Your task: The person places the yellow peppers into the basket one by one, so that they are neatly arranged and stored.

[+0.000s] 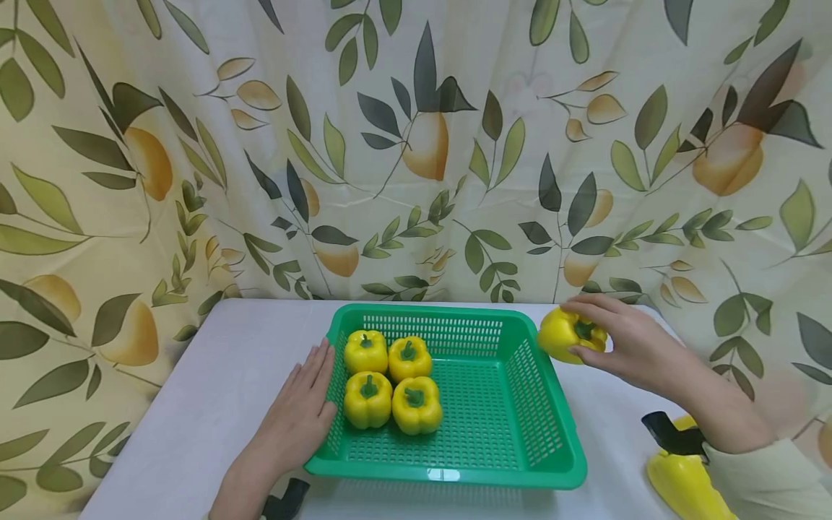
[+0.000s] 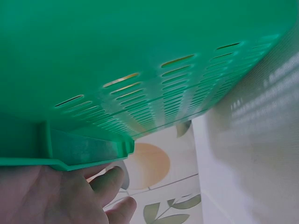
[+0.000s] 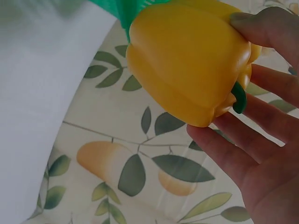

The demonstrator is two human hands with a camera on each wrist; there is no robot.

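A yellow bell pepper [image 1: 562, 336] with a green stem is pinched between the thumb and fingers of my right hand [image 1: 624, 336], just over the right rim of a green plastic basket [image 1: 481, 404]. In the right wrist view the same bell pepper [image 3: 187, 60] shows its smooth side and curved stem. My left hand [image 1: 299, 404] rests with straight fingers along the basket's left rim. Inside the basket's left half sit several yellow bell peppers [image 1: 417, 406], stems up. The left wrist view shows the slotted outer basket wall [image 2: 140, 93] above the left hand [image 2: 70, 196].
More yellow bell peppers [image 1: 685, 484] lie on the white table [image 1: 188, 404] at the lower right, partly hidden by my right forearm. A leaf-and-fruit patterned curtain [image 1: 403, 217] hangs behind the table and along its left side.
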